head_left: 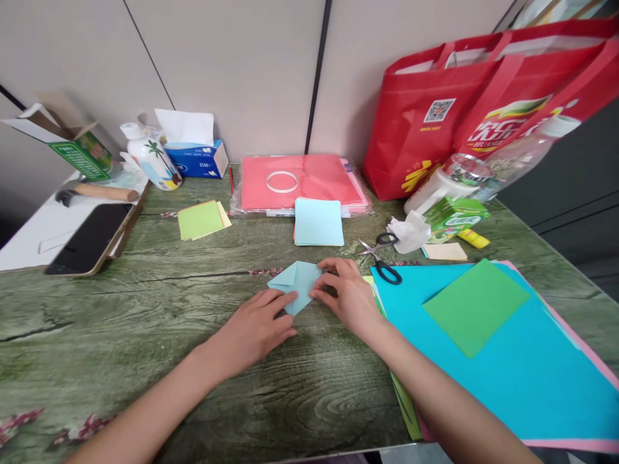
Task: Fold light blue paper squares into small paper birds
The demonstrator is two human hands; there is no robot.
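Observation:
A small light blue sheet of paper (pixel 305 283) lies on the table, one corner folded over into a triangular flap on its left side. My left hand (pixel 258 325) rests at its lower left, fingers stretched out and the index fingertip pressing on the paper. At the paper's right edge, my right hand (pixel 345 290) has thumb and fingers closed in a pinch on it. Just behind is a stack of light blue square sheets (pixel 319 222). Scissors with black handles (pixel 382 254) lie to the right of the stack, blades partly apart.
Large blue sheets (pixel 483 393) with a green square (pixel 476 306) on top cover the right side. Behind them stand a green box (pixel 454 216), a crumpled tissue (pixel 410 231) and a red bag (pixel 425 116). A phone (pixel 89 238) and yellow-green sheets (pixel 199 220) lie left.

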